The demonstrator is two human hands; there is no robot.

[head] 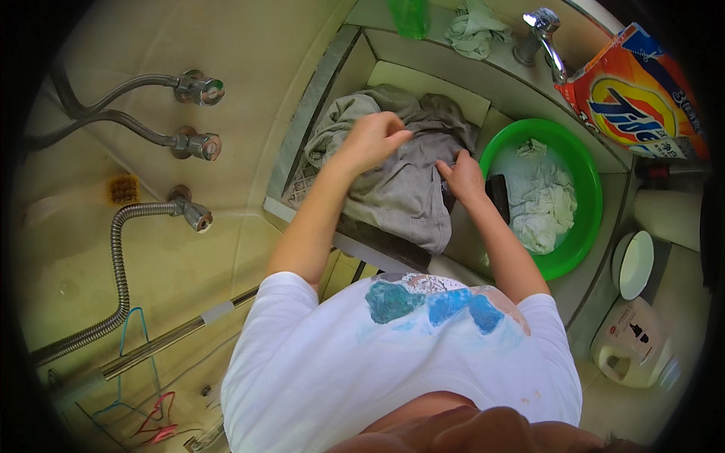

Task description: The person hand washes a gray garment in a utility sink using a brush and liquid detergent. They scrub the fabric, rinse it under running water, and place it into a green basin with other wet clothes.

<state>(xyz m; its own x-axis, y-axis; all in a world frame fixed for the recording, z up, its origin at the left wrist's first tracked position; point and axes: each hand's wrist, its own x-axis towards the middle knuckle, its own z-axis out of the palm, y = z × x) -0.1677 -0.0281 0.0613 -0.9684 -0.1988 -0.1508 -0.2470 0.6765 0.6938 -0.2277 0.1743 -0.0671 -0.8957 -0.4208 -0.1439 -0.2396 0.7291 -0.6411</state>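
A wet grey garment (396, 187) lies bunched and partly spread in a tiled wash sink (334, 73). Over its middle is my left hand (374, 139), thumb apart from curled fingers, with nothing visible between them. My right hand (467, 176) has its thumb and fingers on the garment's right edge and seems to pinch it; the fingertips are partly hidden. Beside that forearm stands a green plastic basin (592, 198) holding cloudy water and a soaked white cloth (541, 209). A dark, narrow object (498, 198) rests at the basin's left rim.
A chrome faucet (544, 39), a crumpled pale cloth (478, 31) and a Tide detergent bag (634, 102) are along the back ledge. At right are a white bowl (635, 266) and a plastic jug (634, 340). Valves with metal hoses (122, 255) line the left wall, above a metal rail (153, 345).
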